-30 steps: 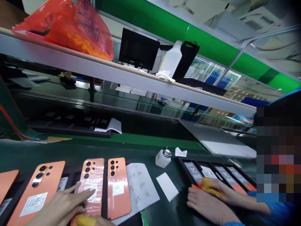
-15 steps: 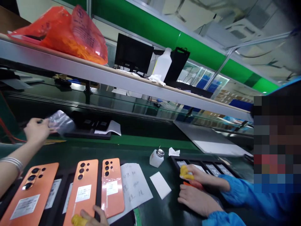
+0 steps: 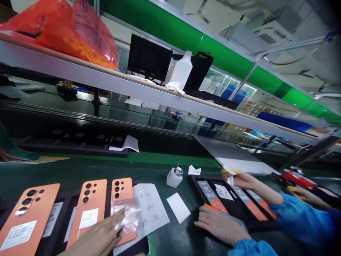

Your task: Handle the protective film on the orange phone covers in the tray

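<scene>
My left hand [image 3: 99,236] reaches in from the bottom left and pinches a clear plastic film [image 3: 129,213]. The film lies over the lower part of the rightmost orange phone [image 3: 121,188], which rests back up, camera lenses showing. Two more orange phones sit to its left, the middle phone [image 3: 89,202] and the left phone [image 3: 29,213], each with a white label, all in a dark tray. My right hand is out of view.
A handwritten paper sheet [image 3: 151,204], a white card [image 3: 178,208] and a small white dispenser bottle [image 3: 174,176] lie on the green bench. To the right a co-worker in blue sleeves has one hand [image 3: 218,227] on a black tray [image 3: 196,185] of phones. A shelf runs overhead.
My left hand has come back from the far left with the clear film and lowered it onto the rightmost phone. My right hand, with its yellow finger cot, has left the view.
</scene>
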### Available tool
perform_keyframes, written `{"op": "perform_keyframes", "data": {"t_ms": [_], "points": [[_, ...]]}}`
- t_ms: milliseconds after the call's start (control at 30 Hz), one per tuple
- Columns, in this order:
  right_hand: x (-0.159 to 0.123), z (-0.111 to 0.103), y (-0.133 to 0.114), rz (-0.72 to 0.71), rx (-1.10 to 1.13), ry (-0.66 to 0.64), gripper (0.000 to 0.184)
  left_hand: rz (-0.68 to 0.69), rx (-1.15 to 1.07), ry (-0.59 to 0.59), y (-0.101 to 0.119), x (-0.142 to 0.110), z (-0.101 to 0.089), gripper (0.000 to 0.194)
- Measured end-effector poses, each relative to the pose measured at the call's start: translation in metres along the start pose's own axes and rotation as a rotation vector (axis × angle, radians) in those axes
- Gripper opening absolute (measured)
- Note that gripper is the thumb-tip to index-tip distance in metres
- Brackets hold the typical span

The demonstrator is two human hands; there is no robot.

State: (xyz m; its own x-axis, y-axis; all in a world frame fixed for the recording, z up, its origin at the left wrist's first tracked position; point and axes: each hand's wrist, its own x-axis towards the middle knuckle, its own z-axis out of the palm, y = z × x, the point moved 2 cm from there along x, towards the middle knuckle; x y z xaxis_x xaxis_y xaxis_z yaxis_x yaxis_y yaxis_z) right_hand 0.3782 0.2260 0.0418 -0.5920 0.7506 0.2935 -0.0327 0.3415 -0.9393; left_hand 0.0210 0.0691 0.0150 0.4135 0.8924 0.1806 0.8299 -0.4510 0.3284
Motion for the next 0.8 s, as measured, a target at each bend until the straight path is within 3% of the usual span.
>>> {"op": "perform_keyframes", "data": {"t_ms": [67,167,300,433,533,633,800], "points": [[-0.002,-0.009,0.006,0.048,-0.034,-0.071,0.009,-0.078,0.028,-0.053,-0.002,-0.002,-0.013,0.046],[-0.005,-0.012,0.014,0.028,-0.109,-0.097,0.002,-0.180,0.005,-0.213,-0.004,0.002,-0.028,0.075],[-0.006,-0.021,0.014,-0.128,-0.246,-0.102,0.007,-0.332,-0.049,-0.500,0.003,0.020,-0.037,0.089],[-0.003,-0.034,0.006,-0.330,-0.379,-0.068,0.010,-0.360,-0.004,-0.680,0.022,0.045,-0.047,0.097],[-0.001,-0.036,0.002,-0.404,-0.432,-0.005,0.009,-0.329,0.073,-0.756,0.033,0.059,-0.048,0.100],[-0.001,-0.032,0.001,-0.431,-0.483,-0.022,0.009,-0.308,0.100,-0.786,0.031,0.066,-0.045,0.102],[-0.002,-0.026,0.008,-0.455,-0.553,-0.071,0.011,-0.165,0.023,-0.697,0.008,0.058,-0.047,0.099]]}}
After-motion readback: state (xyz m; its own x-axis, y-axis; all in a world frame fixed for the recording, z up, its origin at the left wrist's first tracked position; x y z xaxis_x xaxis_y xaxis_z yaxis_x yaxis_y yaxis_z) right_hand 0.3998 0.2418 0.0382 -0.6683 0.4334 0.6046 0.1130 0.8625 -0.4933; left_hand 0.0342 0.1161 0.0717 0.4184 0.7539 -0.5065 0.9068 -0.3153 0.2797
